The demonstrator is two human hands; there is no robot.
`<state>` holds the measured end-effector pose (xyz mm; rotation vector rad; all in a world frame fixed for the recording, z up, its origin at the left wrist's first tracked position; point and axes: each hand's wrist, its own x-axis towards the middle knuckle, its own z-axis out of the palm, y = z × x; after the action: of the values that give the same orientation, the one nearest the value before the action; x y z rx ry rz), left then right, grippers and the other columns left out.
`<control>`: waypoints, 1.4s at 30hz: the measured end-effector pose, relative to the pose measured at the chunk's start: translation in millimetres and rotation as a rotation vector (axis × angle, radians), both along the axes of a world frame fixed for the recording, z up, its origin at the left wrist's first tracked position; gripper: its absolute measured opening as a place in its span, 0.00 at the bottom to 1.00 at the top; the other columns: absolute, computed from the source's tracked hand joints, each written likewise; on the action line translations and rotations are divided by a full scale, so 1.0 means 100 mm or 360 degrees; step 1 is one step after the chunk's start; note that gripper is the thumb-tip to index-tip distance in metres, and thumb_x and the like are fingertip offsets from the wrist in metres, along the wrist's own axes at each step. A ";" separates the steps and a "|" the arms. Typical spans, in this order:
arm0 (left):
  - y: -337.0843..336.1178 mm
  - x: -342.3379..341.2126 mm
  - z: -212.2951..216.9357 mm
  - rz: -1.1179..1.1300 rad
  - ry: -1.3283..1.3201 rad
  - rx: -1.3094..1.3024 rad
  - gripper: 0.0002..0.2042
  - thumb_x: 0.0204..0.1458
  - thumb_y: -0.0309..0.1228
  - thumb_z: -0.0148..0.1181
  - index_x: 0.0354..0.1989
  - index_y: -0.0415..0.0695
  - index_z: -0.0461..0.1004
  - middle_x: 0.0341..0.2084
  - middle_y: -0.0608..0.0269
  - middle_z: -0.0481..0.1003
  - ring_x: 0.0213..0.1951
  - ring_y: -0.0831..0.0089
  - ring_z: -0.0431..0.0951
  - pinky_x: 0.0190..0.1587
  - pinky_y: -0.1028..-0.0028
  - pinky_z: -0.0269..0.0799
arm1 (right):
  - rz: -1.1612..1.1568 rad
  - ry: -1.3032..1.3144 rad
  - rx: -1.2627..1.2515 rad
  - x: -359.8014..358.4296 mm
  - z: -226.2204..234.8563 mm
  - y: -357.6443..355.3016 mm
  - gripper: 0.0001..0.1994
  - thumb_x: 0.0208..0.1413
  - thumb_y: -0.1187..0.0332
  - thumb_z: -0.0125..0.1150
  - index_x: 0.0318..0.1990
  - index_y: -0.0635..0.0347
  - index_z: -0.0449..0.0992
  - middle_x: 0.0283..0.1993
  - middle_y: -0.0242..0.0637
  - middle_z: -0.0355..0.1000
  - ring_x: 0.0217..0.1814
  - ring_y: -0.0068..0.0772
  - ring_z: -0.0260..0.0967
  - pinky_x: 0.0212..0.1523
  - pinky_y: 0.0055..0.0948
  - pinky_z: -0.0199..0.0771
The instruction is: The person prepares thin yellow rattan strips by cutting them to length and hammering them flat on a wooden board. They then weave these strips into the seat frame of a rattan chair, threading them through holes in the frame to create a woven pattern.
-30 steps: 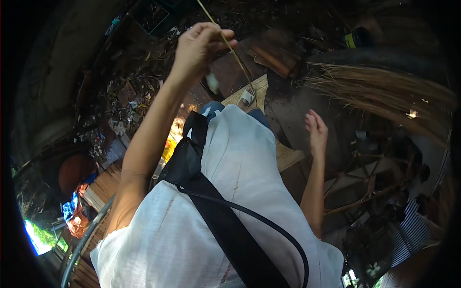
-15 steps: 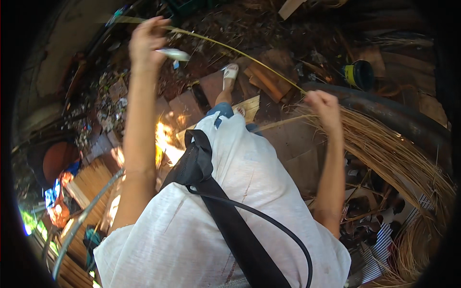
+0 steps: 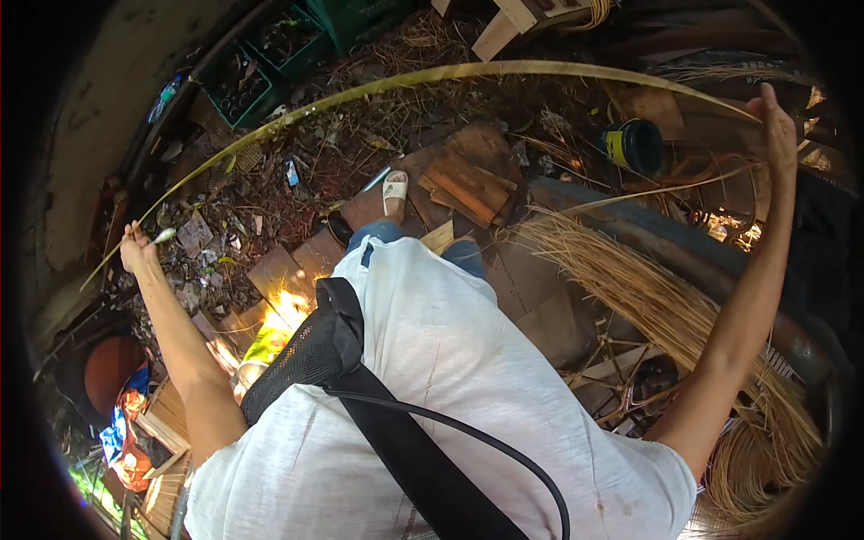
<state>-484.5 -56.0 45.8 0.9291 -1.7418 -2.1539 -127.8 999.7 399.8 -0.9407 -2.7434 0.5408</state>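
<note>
A long, thin yellow-green plant strip [image 3: 432,74] arches across the far side, stretched between my hands. My left hand [image 3: 137,250], out at the far left, is closed around the strip near one end, whose tip sticks out past the fingers. A small white object, perhaps a handle [image 3: 164,236], also pokes from that hand; its kind cannot be made out. At the far right my right hand [image 3: 776,130] pinches the other end, one finger pointing up. Below my right arm lies a large bundle of dry straw-coloured strips [image 3: 621,279].
Green crates [image 3: 236,88] with bottles stand at the far left. A dark bucket with a yellow label [image 3: 637,147] sits at the right. Wooden boards [image 3: 468,184] lie near my sandalled foot [image 3: 394,191]. Litter and plant scraps [image 3: 202,238] cover the ground at the left.
My hands have spread wide apart, the left moving left and nearer, the right moving right and farther. Much more of the strip now shows between them, bowed in a broad arch.
</note>
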 end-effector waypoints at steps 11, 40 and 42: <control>0.89 0.76 -0.65 0.0189 -0.0350 -0.0017 0.08 0.51 0.22 0.54 0.38 0.31 0.71 0.34 0.51 0.76 0.35 0.61 0.80 0.28 0.78 0.78 | -0.0657 -0.0946 0.0815 -0.02 -0.12 1.01 0.33 0.55 0.36 0.42 0.50 0.55 0.76 0.52 0.53 0.72 0.60 0.50 0.66 0.59 0.43 0.63; 11.32 -0.45 -0.44 -0.2565 0.0036 -0.0942 0.16 0.53 0.38 0.59 0.43 0.37 0.77 0.25 0.66 0.77 0.26 0.81 0.72 0.31 0.77 0.68 | -0.0297 0.0597 -0.0866 -1.48 -3.52 1.59 0.12 0.56 0.69 0.56 0.47 0.62 0.75 0.41 0.46 0.75 0.38 0.36 0.75 0.41 0.29 0.74; 11.67 -0.70 -0.71 -0.2603 0.0199 -0.1233 0.19 0.50 0.41 0.59 0.43 0.39 0.77 0.27 0.55 0.80 0.29 0.70 0.79 0.34 0.71 0.73 | -0.0440 0.0617 -0.0880 -1.69 -3.76 1.90 0.12 0.56 0.70 0.56 0.46 0.62 0.75 0.40 0.46 0.75 0.38 0.37 0.75 0.41 0.30 0.74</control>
<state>-554.9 1111.1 -25.3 -1.2052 -3.3062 -1.3831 -296.4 1189.5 23.6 -1.1519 -2.1048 1.3052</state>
